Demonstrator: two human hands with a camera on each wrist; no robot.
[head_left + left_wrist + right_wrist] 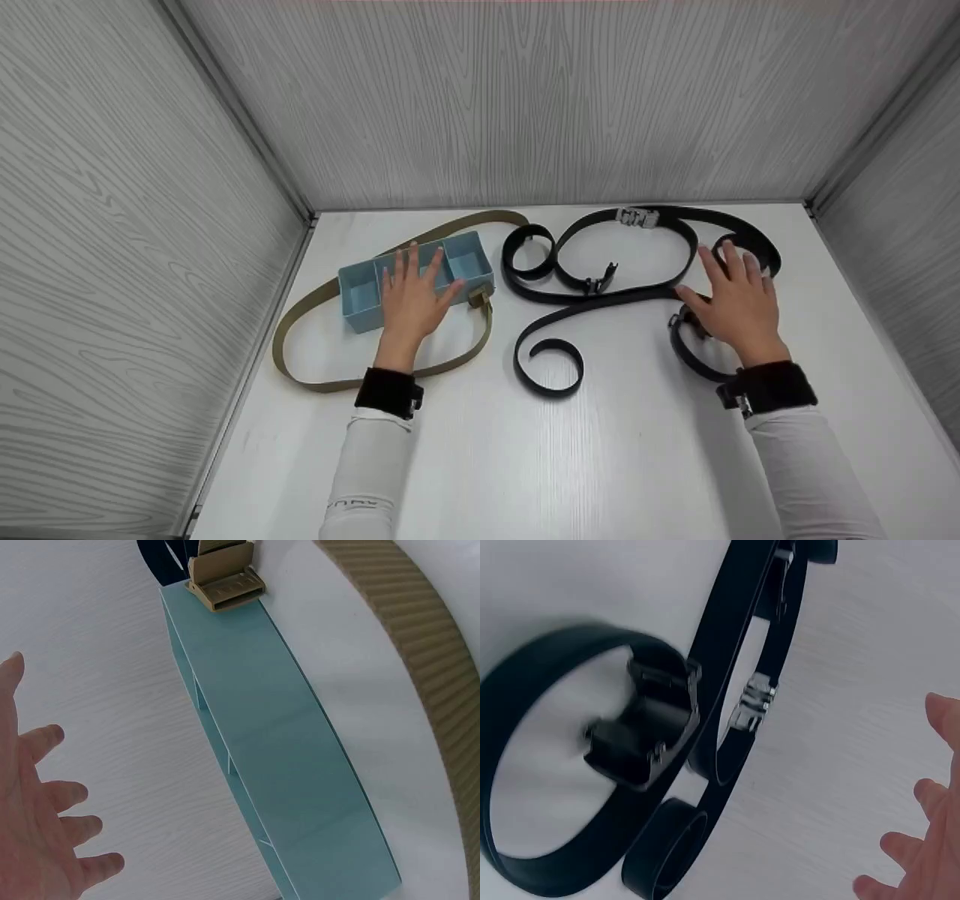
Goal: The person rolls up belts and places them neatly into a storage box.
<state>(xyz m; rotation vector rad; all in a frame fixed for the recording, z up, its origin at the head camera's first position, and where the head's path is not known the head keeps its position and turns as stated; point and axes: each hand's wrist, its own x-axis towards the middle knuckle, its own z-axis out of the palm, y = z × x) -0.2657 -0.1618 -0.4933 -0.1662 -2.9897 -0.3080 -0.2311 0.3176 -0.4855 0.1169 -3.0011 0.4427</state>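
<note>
My left hand, fingers spread and straight, is over a light blue divided box and holds nothing. A khaki webbing belt loops around the box on the table, its flip buckle against the box's near side. To the right, my right hand hovers with fingers spread above a black belt whose dark buckle shows in the right wrist view. Farther back lies another black belt with a silver buckle. Part of the nearer black belt is hidden beneath the right hand.
The white table is enclosed by a grey wood-grain back panel and side panels. The black belts overlap each other, and their ends curl into small coils.
</note>
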